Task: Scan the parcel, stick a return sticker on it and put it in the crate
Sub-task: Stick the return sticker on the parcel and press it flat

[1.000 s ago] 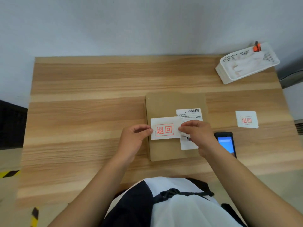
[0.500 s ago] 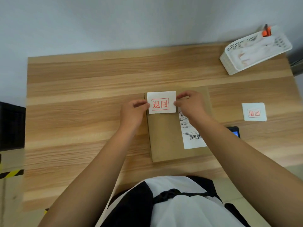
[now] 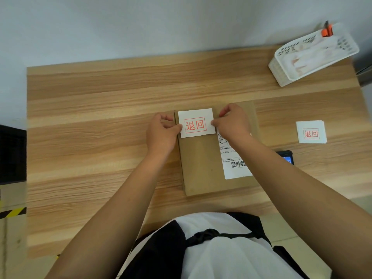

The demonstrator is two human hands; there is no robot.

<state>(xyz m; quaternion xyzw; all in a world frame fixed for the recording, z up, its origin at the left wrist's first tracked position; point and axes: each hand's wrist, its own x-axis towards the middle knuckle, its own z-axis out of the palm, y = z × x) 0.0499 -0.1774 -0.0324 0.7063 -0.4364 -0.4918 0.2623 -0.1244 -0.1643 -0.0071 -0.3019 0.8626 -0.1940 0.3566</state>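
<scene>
A flat brown cardboard parcel lies on the wooden table, with a white shipping label on its right half. A white return sticker with red characters rests on the parcel's far left corner. My left hand pinches the sticker's left edge. My right hand pinches its right edge and covers the top of the shipping label. The black scanner lies to the right of the parcel, mostly hidden behind my right forearm.
A stack of spare return stickers lies at the right of the table. A white plastic basket with an orange-handled tool stands at the far right corner. A dark crate sits off the table's left edge.
Both hands carried the sticker from the parcel's middle, over the shipping label, to its far left corner. In the last half second it has stayed there.
</scene>
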